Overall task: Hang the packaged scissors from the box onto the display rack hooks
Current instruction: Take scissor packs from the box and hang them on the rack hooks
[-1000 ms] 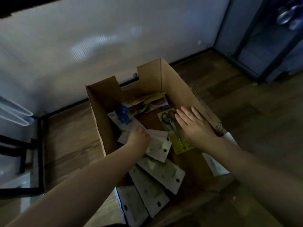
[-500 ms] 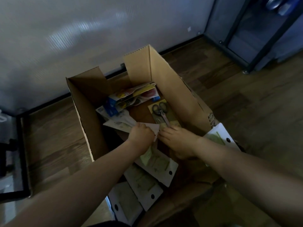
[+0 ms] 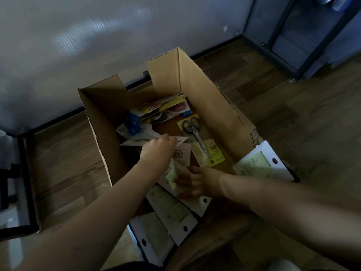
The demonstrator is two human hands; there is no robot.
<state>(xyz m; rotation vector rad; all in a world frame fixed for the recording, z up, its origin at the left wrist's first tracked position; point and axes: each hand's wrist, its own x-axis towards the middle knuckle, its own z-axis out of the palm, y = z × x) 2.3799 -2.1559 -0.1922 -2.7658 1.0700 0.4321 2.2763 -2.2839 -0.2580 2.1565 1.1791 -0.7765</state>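
Both hands inside the box (image 3: 211, 106). Left hand (image 3: 158, 151) pinching a white card pack (image 3: 182, 140); right hand (image 3: 197, 182) spread flat on near packs (image 3: 172, 177). Better to lift one pack only, by its hole end. Yellow scissors pack (image 3: 203, 141) lying far right.

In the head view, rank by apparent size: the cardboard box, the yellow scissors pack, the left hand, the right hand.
1. cardboard box, plainly largest.
2. yellow scissors pack.
3. left hand and right hand: they look about alike, so I leave them unranked; both look smaller than the pack, though they are nearer the camera.
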